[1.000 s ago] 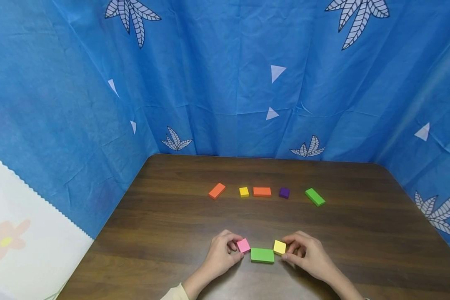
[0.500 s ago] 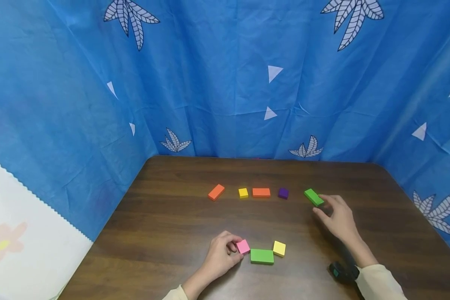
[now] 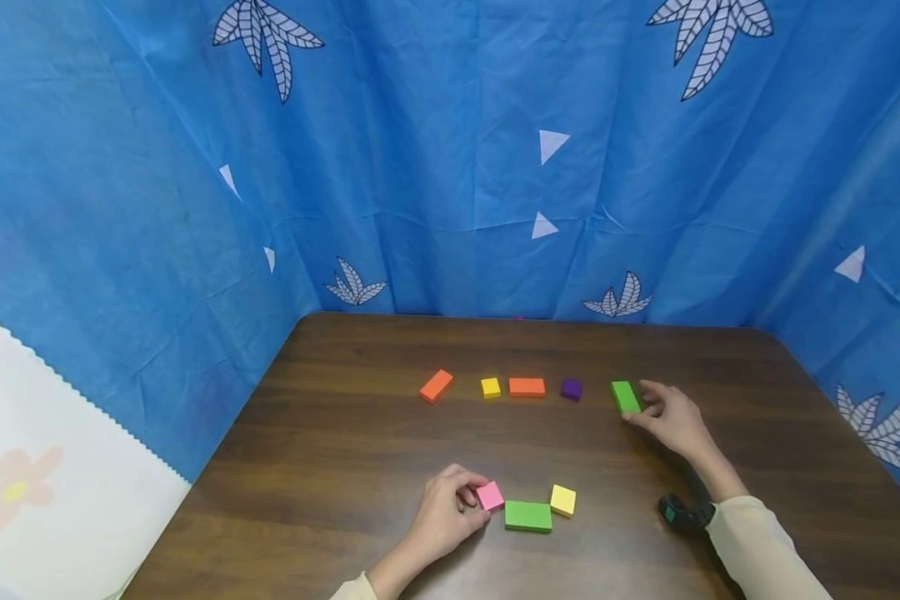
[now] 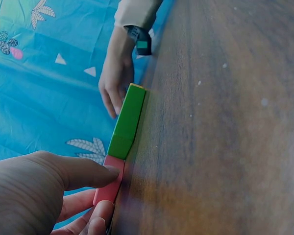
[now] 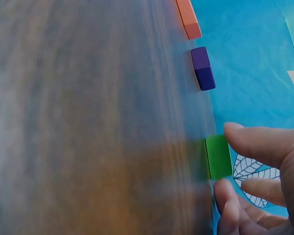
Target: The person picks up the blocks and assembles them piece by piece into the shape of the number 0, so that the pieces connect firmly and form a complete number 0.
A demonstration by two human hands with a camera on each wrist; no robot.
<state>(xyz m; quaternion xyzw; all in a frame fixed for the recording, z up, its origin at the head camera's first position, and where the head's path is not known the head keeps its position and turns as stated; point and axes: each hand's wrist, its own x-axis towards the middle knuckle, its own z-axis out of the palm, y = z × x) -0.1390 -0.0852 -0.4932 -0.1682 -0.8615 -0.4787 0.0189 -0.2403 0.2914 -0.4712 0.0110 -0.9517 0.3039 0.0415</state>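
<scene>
Near the table's front, my left hand point(image 3: 447, 512) pinches a pink block point(image 3: 491, 497) between thumb and fingers; the left wrist view shows the thumb on the pink block point(image 4: 110, 177). Against it lies a long green block point(image 3: 528, 516), with a pale yellow block point(image 3: 562, 500) at its right end. Farther back on the right, my right hand point(image 3: 672, 419) holds a second green block point(image 3: 625, 397), thumb on one side and fingers on the other. In the right wrist view, this green block point(image 5: 219, 157) sits on the tabletop between thumb and fingertips.
Left of the right hand, a row holds a purple block point(image 3: 572, 389), an orange block point(image 3: 527, 387), a yellow block point(image 3: 491, 388) and a tilted orange block point(image 3: 437, 387). A blue curtain point(image 3: 435, 167) hangs behind the brown table point(image 3: 345, 450).
My right hand has let go of the pale yellow block and moved back and right to the far green block, which has turned slightly. The left hand stays on the pink block.
</scene>
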